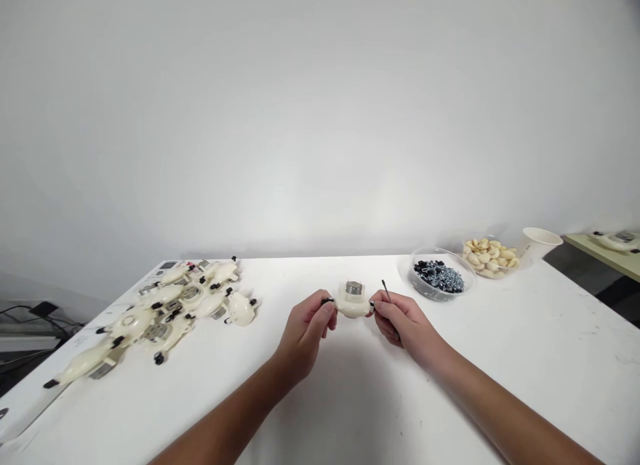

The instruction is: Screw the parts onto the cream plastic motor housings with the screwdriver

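Observation:
Both my hands hold one small cream plastic part (353,303) with a grey metal motor on top, a little above the white table (350,398). My left hand (305,331) pinches its left end, fingers closed. My right hand (403,320) grips its right end and also holds a thin dark screwdriver (386,290) that points up and away.
A heap of several similar cream parts (165,311) lies at the table's left. At the right back stand a clear bowl of screws and black bits (440,276), a bowl of cream pieces (490,254) and a white paper cup (539,242). Another table (605,251) is far right.

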`<state>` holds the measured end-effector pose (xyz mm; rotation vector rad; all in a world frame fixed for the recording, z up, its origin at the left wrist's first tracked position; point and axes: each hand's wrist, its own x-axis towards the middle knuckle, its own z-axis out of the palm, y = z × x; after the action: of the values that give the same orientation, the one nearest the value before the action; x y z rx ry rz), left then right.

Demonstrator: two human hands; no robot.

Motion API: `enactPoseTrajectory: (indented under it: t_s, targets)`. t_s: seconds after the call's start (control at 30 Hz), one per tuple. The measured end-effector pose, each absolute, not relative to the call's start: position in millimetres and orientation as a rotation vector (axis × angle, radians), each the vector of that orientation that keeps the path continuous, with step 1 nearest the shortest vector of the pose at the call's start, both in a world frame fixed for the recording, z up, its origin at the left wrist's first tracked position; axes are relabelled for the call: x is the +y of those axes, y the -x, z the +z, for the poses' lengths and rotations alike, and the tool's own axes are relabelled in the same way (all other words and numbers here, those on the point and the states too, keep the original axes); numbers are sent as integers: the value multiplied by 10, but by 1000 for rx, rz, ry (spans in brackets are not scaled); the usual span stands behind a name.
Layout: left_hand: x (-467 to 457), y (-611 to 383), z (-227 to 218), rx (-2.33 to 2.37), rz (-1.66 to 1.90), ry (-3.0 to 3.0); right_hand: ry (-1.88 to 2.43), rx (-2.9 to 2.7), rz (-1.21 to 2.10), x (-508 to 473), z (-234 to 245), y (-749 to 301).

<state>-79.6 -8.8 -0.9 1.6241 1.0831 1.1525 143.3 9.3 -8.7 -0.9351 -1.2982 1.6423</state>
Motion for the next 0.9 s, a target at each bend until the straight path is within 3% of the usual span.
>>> enactPoseTrajectory:
  t_s: [0.67, 0.9]
  targets:
    - [118, 807, -23, 1400, 1092, -1683, 1049, -1466, 1301, 249, -278, -1457]
    - [-386, 697, 568, 822, 1018, -1657, 1055, -1438, 1171, 380, -359, -1439]
